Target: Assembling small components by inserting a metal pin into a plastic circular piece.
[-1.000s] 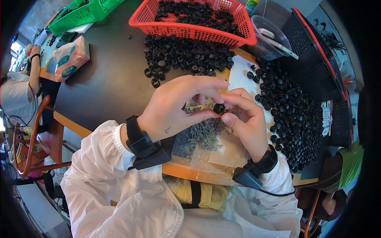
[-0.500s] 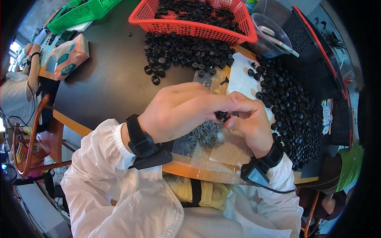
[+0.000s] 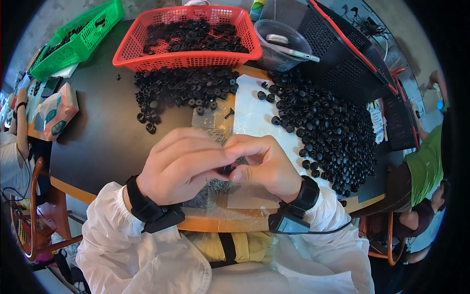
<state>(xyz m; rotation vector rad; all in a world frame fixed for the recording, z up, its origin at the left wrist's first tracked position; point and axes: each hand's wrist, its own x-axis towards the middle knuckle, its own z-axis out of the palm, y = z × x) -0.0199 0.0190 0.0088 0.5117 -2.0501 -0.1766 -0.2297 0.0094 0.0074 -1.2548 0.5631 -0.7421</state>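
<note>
My left hand (image 3: 182, 164) and my right hand (image 3: 267, 169) meet fingertip to fingertip over the near edge of the table. Pinched between them is a small black plastic part (image 3: 225, 170), mostly hidden by the fingers. Both hands are closed, and the left fingers look slightly blurred. Beneath them lies a heap of small metal screws or pins (image 3: 215, 187), partly covered by the hands. Just beyond, a lone black stemmed piece (image 3: 229, 113) rests on the mat. Many round black caps (image 3: 333, 134) form a pile to the right of my right hand.
A red basket (image 3: 188, 60) of black parts stands at the back, with loose black rings and discs (image 3: 183, 88) before it. A clear tub (image 3: 281, 49) holds a phone. Black crates (image 3: 338, 49) stand right; a tissue pack (image 3: 61, 111) and green basket (image 3: 81, 41) left. Other people sit nearby.
The view has shifted, so the table and my hands appear further left. My hands stay together around the small black part, which is now more hidden by my fingers.
</note>
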